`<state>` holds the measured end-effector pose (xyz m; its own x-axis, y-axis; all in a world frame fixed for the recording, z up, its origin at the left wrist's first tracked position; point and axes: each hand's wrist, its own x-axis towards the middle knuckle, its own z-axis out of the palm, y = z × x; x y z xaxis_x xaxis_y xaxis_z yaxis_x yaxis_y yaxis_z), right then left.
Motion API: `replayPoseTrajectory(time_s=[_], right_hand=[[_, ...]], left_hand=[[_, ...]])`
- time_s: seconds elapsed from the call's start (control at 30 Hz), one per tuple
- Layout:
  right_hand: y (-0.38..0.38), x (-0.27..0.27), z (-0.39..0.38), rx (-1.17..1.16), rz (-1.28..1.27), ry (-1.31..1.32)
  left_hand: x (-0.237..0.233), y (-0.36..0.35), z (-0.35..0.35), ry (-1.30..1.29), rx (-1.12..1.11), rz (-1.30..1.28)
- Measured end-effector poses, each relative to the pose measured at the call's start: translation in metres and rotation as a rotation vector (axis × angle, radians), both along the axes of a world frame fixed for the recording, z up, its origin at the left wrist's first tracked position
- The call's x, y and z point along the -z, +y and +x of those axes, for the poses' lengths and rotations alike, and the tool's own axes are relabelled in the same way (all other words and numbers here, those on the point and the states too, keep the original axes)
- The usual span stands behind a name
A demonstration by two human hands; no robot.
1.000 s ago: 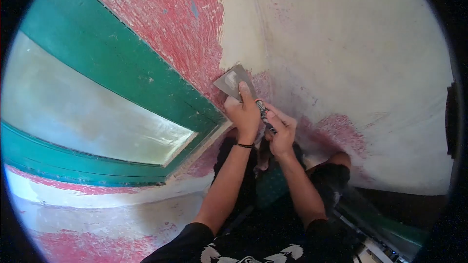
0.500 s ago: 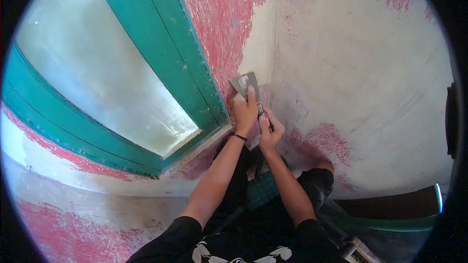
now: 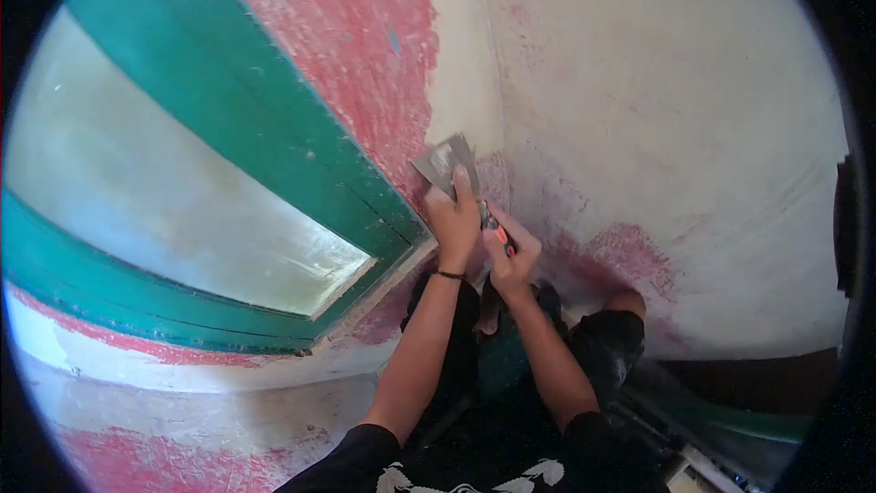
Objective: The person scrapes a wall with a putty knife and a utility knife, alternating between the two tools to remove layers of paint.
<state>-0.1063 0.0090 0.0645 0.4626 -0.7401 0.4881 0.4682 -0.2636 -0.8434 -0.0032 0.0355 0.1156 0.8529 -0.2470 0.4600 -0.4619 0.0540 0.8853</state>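
Note:
A scraper (image 3: pixel 440 162) with a wide grey metal blade and a red and black handle slants up and left against the wall. My left hand (image 3: pixel 453 226) is closed around the lower part of the blade, its thumb lying along the metal. Just below and to the right, my right hand (image 3: pixel 513 257) grips the handle. The blade's front edge lies at the border between scratched pink paint (image 3: pixel 360 36) and a cream strip (image 3: pixel 464 68) of wall. Whether the edge touches the surface is hard to tell.
Close on the left stands a green window frame (image 3: pixel 274 119) with a cloudy pane (image 3: pixel 182 173). A pale wall (image 3: pixel 675 100) meets the painted one at a corner on the right, with a pink patch (image 3: pixel 630 260) low down. A dark, green-edged object (image 3: pixel 757 393) lies lower right.
The view has tilted, so the window frame leans further left. Both hands keep hold of the scraper, which sits slightly further left against the wall.

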Motion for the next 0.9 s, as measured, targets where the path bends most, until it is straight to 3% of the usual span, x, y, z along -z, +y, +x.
replayPoseTrajectory(time_s=[0.07,0.17,0.47,0.67,0.9], right_hand=[[-0.005,-0.008,0.002,0.002,0.043,0.008],[-0.004,0.001,0.010,-0.041,0.092,-0.089],[0.021,0.012,0.010,-0.030,0.095,-0.105],[-0.025,-0.010,0.002,-0.130,0.164,-0.010],[0.004,0.011,0.007,-0.100,0.157,-0.073]], left_hand=[[-0.015,-0.002,0.000,0.050,0.038,0.116],[-0.009,-0.008,0.001,-0.093,0.002,-0.008],[0.003,0.018,-0.006,0.011,-0.052,0.137],[-0.016,-0.018,-0.001,0.016,-0.039,0.149],[0.018,-0.003,0.007,-0.112,-0.082,0.056]])
